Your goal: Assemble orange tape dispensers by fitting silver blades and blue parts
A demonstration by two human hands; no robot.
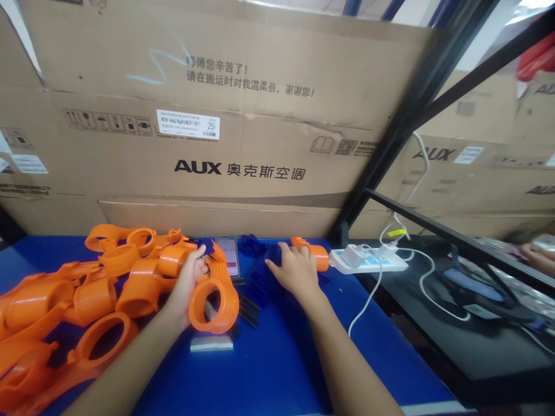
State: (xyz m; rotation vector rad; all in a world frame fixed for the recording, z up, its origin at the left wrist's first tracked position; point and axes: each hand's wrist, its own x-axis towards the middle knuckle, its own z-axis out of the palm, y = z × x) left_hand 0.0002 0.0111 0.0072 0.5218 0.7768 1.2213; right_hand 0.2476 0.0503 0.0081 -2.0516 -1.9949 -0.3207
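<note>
My left hand [189, 283] is closed on an orange plastic ring part [229, 292], whose big ring hangs down toward me. At the part's upper end, by my thumb, is a small dark blue piece [206, 247]. My right hand [298, 270] reaches down over a pile of dark blue plastic pieces [258, 287]. One dark blue plastic piece [273, 253] shows between its thumb and bent fingers. Just beyond that hand lies another orange part [319, 257]. Several black strips [248, 311] and a pale flat block [211, 344] lie on the blue table [269, 375] below the left hand's part.
A heap of orange ring parts [93, 294] covers the table's left side. A phone [228, 254] lies at the back. On the right, a white power strip [368, 259] trails cables near a black metal frame [390, 133]. Large cardboard boxes [243, 115] stand behind.
</note>
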